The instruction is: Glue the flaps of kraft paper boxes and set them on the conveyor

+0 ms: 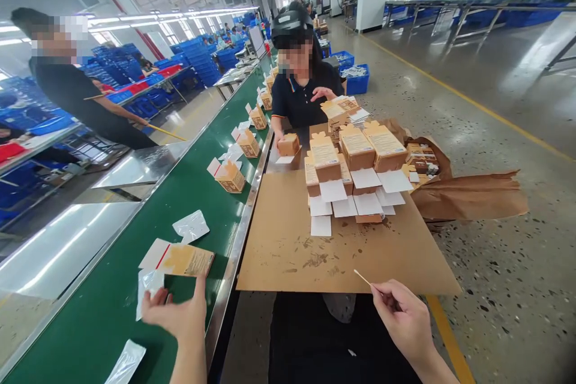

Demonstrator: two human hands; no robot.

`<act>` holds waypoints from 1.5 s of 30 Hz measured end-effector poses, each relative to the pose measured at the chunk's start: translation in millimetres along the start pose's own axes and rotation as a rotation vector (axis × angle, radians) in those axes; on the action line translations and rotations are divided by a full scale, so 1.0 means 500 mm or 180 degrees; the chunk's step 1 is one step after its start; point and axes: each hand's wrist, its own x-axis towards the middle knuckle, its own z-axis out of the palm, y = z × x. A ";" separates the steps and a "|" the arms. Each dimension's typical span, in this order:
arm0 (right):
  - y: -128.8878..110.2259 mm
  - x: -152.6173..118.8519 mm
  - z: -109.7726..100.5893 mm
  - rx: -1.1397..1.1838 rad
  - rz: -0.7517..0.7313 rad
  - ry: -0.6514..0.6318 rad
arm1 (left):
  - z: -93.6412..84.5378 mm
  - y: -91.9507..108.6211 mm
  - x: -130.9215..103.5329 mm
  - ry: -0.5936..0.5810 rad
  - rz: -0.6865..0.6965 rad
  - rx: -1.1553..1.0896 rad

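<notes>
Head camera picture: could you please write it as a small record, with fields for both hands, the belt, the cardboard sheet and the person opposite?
Left hand: fingers spread, at a box and a plastic packet; contact unclear
Right hand: pinches a cotton swab
Belt: green, with a row of boxes and plastic packets
Cardboard sheet: carries stacked boxes, white flaps out
Person opposite: one hand on a small box

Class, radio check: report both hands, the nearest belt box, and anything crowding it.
Left hand open beside box, contact unclear. Right hand pinches swab. Box lies on belt, flap out. Bags crowd two sides.
</notes>
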 end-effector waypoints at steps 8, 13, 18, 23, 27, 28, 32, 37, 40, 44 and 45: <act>-0.002 0.009 -0.039 -0.0254 0.0056 0.0323 | 0.183 0.253 -0.082 -0.1243 0.1073 -0.1436; -0.004 0.003 -0.050 -0.0272 0.0107 0.0431 | 0.401 0.431 0.037 -0.2511 0.0092 -0.0342; 0.010 -0.022 -0.081 -0.0480 0.0230 0.0605 | 0.506 0.431 0.057 -0.3128 -0.0716 0.0196; 0.007 0.038 -0.109 -0.0845 0.0170 0.0611 | 0.436 0.347 0.034 -0.3425 -0.1082 -0.0119; 0.020 0.138 -0.120 -0.1036 0.0065 0.0369 | 0.336 0.285 0.022 -0.3499 -0.1511 -0.0799; 0.027 0.163 -0.121 -0.1070 0.0030 0.0318 | 0.314 0.272 0.014 -0.3515 -0.1707 -0.1030; 0.062 0.237 -0.122 -0.1146 -0.0098 0.0136 | 0.253 0.230 -0.030 -0.3305 -0.2383 -0.1453; 0.075 0.267 -0.129 -0.1217 -0.0119 -0.0105 | 0.219 0.201 -0.061 -0.3210 -0.2362 -0.1484; 0.067 0.270 -0.121 -0.1295 -0.0128 -0.0231 | 0.210 0.191 -0.064 -0.3215 -0.2259 -0.1570; 0.063 0.282 -0.097 -0.1493 -0.0132 -0.0365 | 0.208 0.189 -0.081 -0.3158 -0.2133 -0.1652; 0.064 0.286 -0.090 -0.1563 -0.0146 -0.0443 | 0.208 0.190 -0.090 -0.3175 -0.2089 -0.1665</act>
